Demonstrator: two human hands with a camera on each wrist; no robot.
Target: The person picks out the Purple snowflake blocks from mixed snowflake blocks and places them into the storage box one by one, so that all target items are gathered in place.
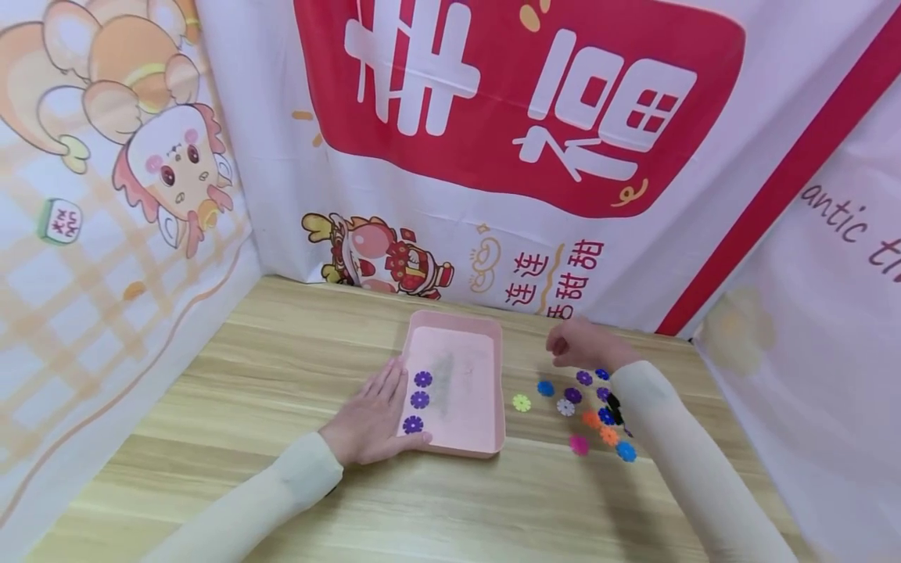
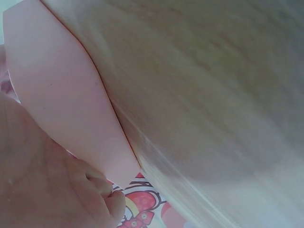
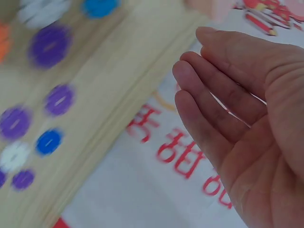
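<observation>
A shallow pink tray (image 1: 473, 379) stands on the wooden table, three purple snowflake discs (image 1: 420, 399) lying along its left side. My left hand (image 1: 369, 418) rests with extended fingers on the tray's left edge. The left wrist view shows the tray's outer wall (image 2: 61, 80) beside that hand (image 2: 52, 175). Raised over the back of the table, my right hand (image 1: 587, 344) has loosely bent fingers. No disc shows in the right hand (image 3: 237, 104) in its wrist view. Below it lie several loose discs, including a yellow-green disc (image 1: 521, 403) and a pink disc (image 1: 579, 445).
Scattered right of the tray are more discs, among them an orange disc (image 1: 608, 435), a white disc (image 1: 565, 407) and a blue disc (image 1: 626, 451). A printed cloth (image 1: 281, 195) hangs along the table's back edge, with further cloth at both sides.
</observation>
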